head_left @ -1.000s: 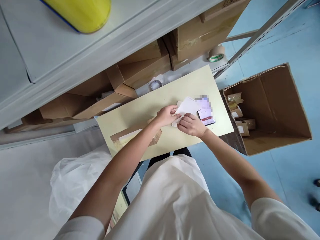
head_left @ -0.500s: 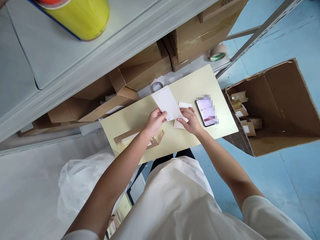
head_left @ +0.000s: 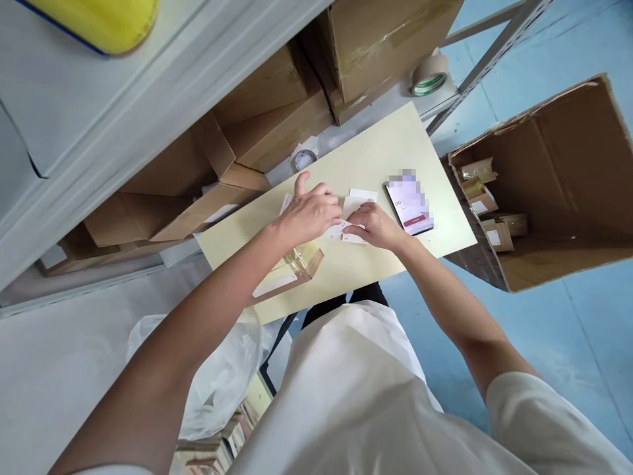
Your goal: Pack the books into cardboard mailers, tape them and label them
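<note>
Over the pale table (head_left: 395, 142), my left hand (head_left: 311, 214) has its fingers bent together on a white paper sheet (head_left: 337, 229), thumb sticking out. Most of that sheet is hidden under the hand. My right hand (head_left: 374, 225) pinches the sheet's near right end, close to my left fingertips. White papers (head_left: 363, 194) lie beneath and behind my right hand. Below my left wrist rests a small cardboard box (head_left: 279, 280) with clear tape and a white label, partly covered by my forearm.
A phone (head_left: 409, 206) lies on the table's right side. Beyond the far edge are a tape roll (head_left: 303, 159), open cartons (head_left: 277, 132) and a brown tape roll (head_left: 429, 76). A large open carton (head_left: 568, 178) holding several small boxes stands right. A plastic bag (head_left: 222, 376) hangs lower left.
The white sheet, held up flat between both hands before, is now lower and mostly under my left hand. My left hand has turned palm down over it. The view has shifted slightly.
</note>
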Motion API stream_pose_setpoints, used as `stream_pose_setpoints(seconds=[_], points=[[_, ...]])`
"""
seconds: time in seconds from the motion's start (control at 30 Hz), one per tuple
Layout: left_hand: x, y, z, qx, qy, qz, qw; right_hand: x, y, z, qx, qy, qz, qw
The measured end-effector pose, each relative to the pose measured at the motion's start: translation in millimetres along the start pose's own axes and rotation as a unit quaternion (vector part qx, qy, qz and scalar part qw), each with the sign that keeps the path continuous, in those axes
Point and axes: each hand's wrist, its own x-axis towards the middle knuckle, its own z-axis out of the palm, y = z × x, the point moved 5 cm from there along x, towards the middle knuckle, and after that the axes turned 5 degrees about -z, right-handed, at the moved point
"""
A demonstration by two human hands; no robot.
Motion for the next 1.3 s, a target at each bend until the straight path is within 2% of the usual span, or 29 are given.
stream_pose_setpoints(seconds=[0.13, 0.3, 0.5, 0.6, 0.67, 0.77, 0.9, 0.97, 1.03, 1.1, 1.17, 1.23, 1.3], points=[[0.1, -11.8, 7.3, 0.039, -0.021, -0.021, 0.999, -3.5, 6.0, 3.9, 0.016, 0.019, 0.014, 1.0], [0.8, -40.8, 0.8, 0.002, 0.007, -0.097, 0.995, -12.7, 15.1, 10.3, -0.014, 0.022, 0.023, 0.999], [-5.5, -63.1, -23.3, -0.051, 0.095, -0.172, 0.979, -31.0, 31.1, 30.2, -0.093, -0.025, 0.015, 0.995], [-13.3, -63.0, -33.1, -0.109, 0.136, -0.173, 0.969, -40.1, 32.8, 37.6, -0.12, -0.053, 0.024, 0.991], [-20.5, -60.5, -37.5, -0.17, 0.178, -0.164, 0.955, -41.4, 24.3, 35.2, -0.127, -0.048, 0.034, 0.99], [-36.9, -51.1, -39.2, -0.281, 0.251, -0.16, 0.912, -30.1, -6.1, 18.7, -0.067, 0.041, 0.066, 0.995], [-77.1, -26.0, -33.9, -0.444, 0.344, -0.168, 0.81, 2.5, -66.4, -1.6, 0.121, 0.188, 0.073, 0.972], [-104.9, -12.9, -30.5, -0.513, 0.366, -0.157, 0.761, 18.6, -95.5, -6.9, 0.174, 0.208, 0.072, 0.96], [-136.5, -4.0, -28.6, -0.554, 0.368, -0.141, 0.733, 31.0, -121.8, -10.9, 0.186, 0.18, 0.076, 0.963], [-169.5, -0.2, -27.1, -0.566, 0.359, -0.13, 0.73, 40.2, -148.2, -12.7, 0.154, 0.113, 0.067, 0.979], [-199.9, 0.0, -22.5, -0.568, 0.342, -0.129, 0.738, 46.5, -177.0, -12.7, 0.064, 0.071, 0.04, 0.995], [-225.2, -2.2, -14.2, -0.583, 0.343, -0.137, 0.724, 50.2, -208.6, -9.6, -0.063, 0.102, 0.01, 0.993], [-245.0, -5.2, -3.9, -0.609, 0.373, -0.145, 0.685, 51.2, -243.4, 4.5, -0.157, 0.147, -0.037, 0.976]])
